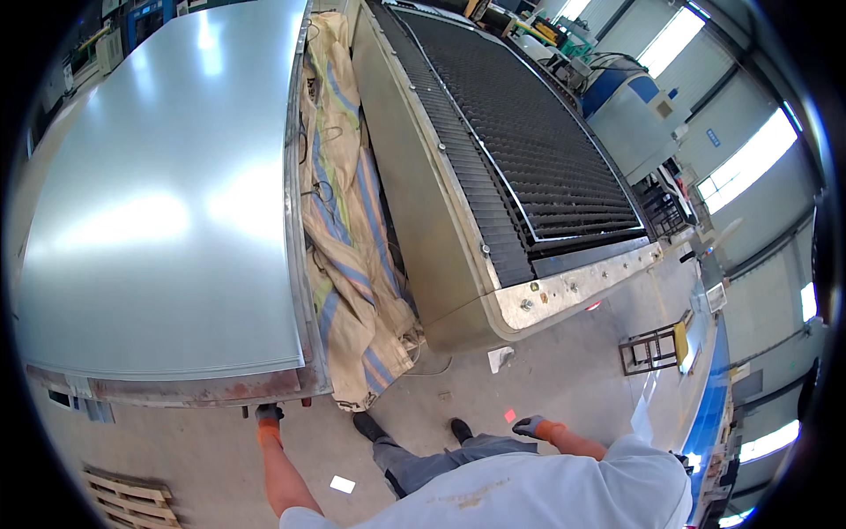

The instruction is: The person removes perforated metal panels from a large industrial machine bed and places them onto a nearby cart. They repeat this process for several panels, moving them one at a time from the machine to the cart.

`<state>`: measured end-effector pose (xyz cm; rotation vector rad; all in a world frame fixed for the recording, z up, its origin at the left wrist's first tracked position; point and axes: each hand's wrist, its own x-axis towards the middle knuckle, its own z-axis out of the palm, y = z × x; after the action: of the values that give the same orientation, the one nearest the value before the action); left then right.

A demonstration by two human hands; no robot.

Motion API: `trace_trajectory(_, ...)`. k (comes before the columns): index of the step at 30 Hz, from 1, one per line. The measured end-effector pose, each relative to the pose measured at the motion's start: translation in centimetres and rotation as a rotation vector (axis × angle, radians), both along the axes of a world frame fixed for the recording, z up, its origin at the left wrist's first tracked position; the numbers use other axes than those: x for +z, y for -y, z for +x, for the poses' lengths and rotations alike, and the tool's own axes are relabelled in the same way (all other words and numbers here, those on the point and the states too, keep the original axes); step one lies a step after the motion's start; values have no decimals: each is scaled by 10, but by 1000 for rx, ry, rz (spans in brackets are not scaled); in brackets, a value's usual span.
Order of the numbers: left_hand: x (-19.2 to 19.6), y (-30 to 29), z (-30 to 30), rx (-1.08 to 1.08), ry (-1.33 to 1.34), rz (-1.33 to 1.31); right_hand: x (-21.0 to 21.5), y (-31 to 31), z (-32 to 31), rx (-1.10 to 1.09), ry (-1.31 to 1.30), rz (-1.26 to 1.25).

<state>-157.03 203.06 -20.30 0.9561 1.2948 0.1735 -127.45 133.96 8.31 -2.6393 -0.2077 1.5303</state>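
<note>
My left hand (269, 412), in a dark glove with an orange cuff, is at the near edge of a stack of shiny metal sheets (159, 291). Its fingers look curled at the reddish-brown frame (203, 388) under the sheets, between two short pegs; what they hold there is hidden. Away from everything, my right hand (529, 427) hangs beside my body in a grey glove with an orange cuff. It holds nothing that I can see, and its fingers are loosely stretched out.
Right of the sheets lies a crumpled striped woven tarp (352, 291), against a large machine bed (441, 256) with dark slats. A stool (652, 350) stands at the right. A wooden pallet (132, 501) lies at the lower left. Scraps of paper (343, 484) are on the floor.
</note>
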Motion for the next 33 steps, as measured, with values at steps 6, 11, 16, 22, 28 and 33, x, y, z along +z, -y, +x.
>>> trace_trajectory(6, 12, 0, -15, 505, 358, -267, -4, 0, 1, 2, 11, 61)
trace_trajectory(11, 34, 11, -17, 497, 130, -38, -27, 7, -2, 53, 25, 133)
trace_trajectory(16, 70, 17, -18, 360, 28, 145, -34, 19, -16, 14, -24, 145)
trace_trajectory(22, 96, 39, -30, 396, -40, 103, -53, 41, 2, -32, 12, 199)
trace_trajectory(28, 165, 126, -46, 539, 367, 2, -77, 80, -21, -165, -7, 335)
trace_trajectory(33, 203, 199, -89, 862, 423, 55, -95, 51, -3, -142, 50, 335)
